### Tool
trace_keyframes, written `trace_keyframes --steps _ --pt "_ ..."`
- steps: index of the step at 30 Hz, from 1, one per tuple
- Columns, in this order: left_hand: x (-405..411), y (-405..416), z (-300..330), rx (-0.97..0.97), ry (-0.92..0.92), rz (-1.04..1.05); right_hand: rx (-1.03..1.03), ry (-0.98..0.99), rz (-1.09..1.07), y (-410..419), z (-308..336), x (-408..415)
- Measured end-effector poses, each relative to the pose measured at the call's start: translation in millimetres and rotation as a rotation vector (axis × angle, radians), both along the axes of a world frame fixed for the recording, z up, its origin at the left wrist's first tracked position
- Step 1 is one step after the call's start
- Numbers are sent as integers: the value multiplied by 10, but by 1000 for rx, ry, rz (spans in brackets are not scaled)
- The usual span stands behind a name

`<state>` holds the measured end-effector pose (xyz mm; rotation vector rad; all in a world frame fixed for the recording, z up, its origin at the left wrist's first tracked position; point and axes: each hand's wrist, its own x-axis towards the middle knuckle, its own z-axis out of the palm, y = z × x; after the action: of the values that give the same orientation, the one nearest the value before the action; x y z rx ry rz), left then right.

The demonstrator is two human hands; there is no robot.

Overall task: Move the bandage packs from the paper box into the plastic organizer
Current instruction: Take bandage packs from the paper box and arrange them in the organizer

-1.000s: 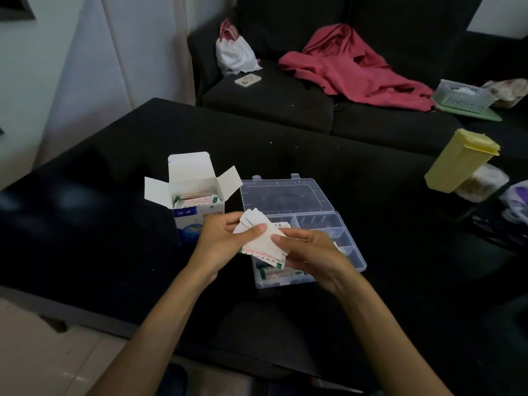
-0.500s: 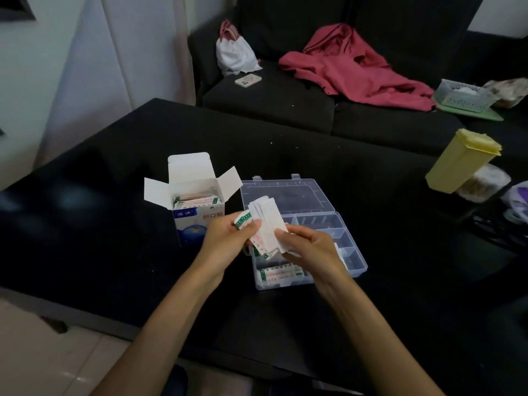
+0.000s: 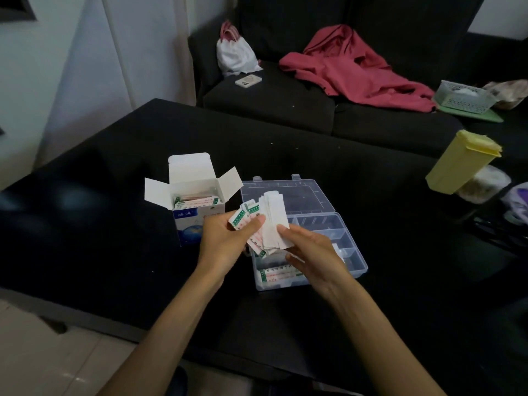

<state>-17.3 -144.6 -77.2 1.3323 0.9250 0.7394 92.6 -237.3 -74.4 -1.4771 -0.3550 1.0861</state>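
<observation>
I see both forearms reaching in, left hand and right hand pinching one fanned bandage stack, raised over the organizer.

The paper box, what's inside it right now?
The open paper box holds bandage packs standing near its top. How far down they go is hidden by its walls.
</observation>
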Motion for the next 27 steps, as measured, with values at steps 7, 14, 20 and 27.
trace_keyframes --steps 7,14,20,27 --pt "-22 -17 2 8 -19 22 20 13 -17 17 -20 -10" --pt "-123 126 8 -43 -1 92 86 -68 -26 -123 59 171" --pt "-217 218 12 -22 -11 118 -93 -754 400 -380 92 420" --pt "-218 208 24 -9 -27 118 -11 -1815 896 -407 64 425"
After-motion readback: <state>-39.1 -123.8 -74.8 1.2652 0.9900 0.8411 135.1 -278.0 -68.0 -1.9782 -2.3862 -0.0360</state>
